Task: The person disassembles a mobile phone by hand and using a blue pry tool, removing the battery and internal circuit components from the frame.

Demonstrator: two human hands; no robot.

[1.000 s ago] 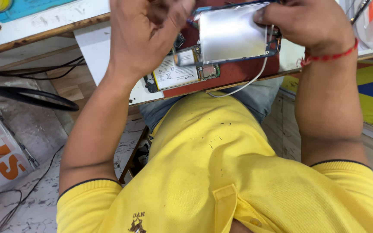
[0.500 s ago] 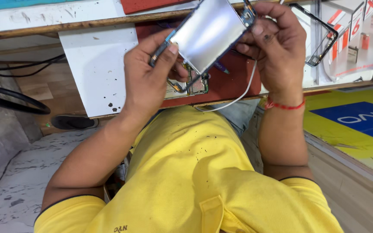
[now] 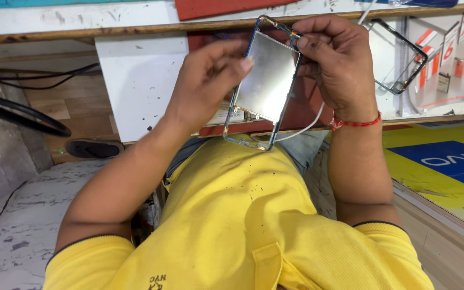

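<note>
Between both hands is a phone frame [image 3: 267,80] with a dull silver metal plate and thin metal rim, tilted upright over my lap. My left hand [image 3: 210,80] grips its left edge, thumb on the plate. My right hand [image 3: 336,64], with a red thread at the wrist, pinches the top right corner. A white cable [image 3: 302,129] hangs below the frame.
A pull-out shelf holds a red mat [image 3: 310,104] and a white sheet [image 3: 135,91] under the wooden workbench edge [image 3: 81,32]. A second empty black phone frame [image 3: 398,56] lies at right beside small red-and-white boxes [image 3: 436,59]. A black sandal [image 3: 92,147] rests on the floor at left.
The frame has been lifted off the mat, where it lay over the phone's inner parts, and turned upright; my left hand shifted from under it to its left edge.
</note>
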